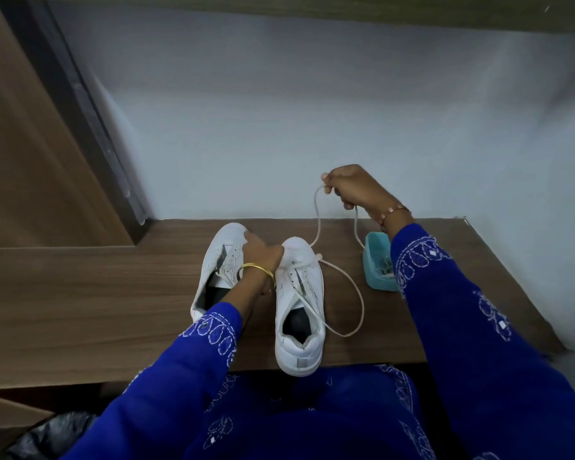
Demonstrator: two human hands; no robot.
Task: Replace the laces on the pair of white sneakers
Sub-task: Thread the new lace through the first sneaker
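Note:
Two white sneakers stand on the wooden desk (80,293). The left sneaker (218,260) lies further back, with no lace that I can see in its eyelets. The right sneaker (299,313) is partly laced with a cream lace (356,293). My left hand (261,252) holds the toe end of the right sneaker between the two shoes. Raised above the desk, my right hand (349,187) pinches the lace, which hangs down in two strands. A long loop of it lies on the desk right of the shoe.
A small teal box (374,257) with something inside stands on the desk to the right, partly behind my right sleeve. A white wall rises just behind the desk. A wooden panel stands at the left. A dark plastic bag (47,436) lies below the desk's front edge.

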